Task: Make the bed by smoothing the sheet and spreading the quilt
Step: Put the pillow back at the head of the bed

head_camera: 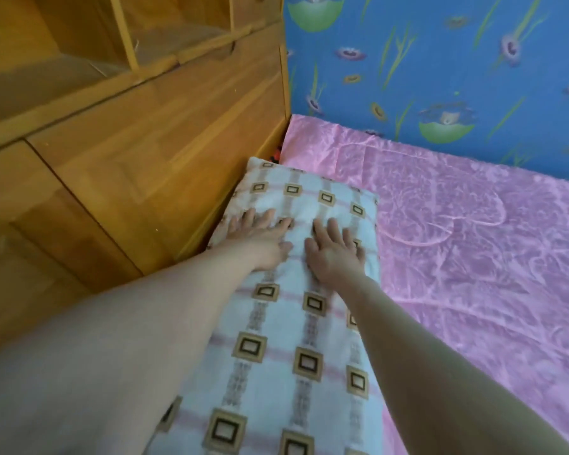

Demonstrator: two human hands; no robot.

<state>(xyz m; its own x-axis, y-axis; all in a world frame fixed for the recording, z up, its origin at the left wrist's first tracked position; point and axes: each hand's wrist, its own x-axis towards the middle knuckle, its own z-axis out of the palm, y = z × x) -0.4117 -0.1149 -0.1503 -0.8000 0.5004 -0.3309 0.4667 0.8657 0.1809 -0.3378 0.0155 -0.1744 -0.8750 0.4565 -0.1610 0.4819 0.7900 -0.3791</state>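
As I see them: pillow, woven cloth, matt, coarse; pink bedspread, cloth, satin sheen, crinkled; cabinet, wood, smooth semi-gloss varnish; wall covering, printed, matt.

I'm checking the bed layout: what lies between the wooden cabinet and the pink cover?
In the head view, the checked pillow lies between the wooden cabinet and the pink cover, left hand and right hand flat on it.

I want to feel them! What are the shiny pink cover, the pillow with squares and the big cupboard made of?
The pink cover looks like thin satiny cloth: it shines and crinkles. The pillow seems a soft, dull woven cloth with brown squares. The cupboard looks like varnished wood: grain and joined strips show, with a slight gloss.
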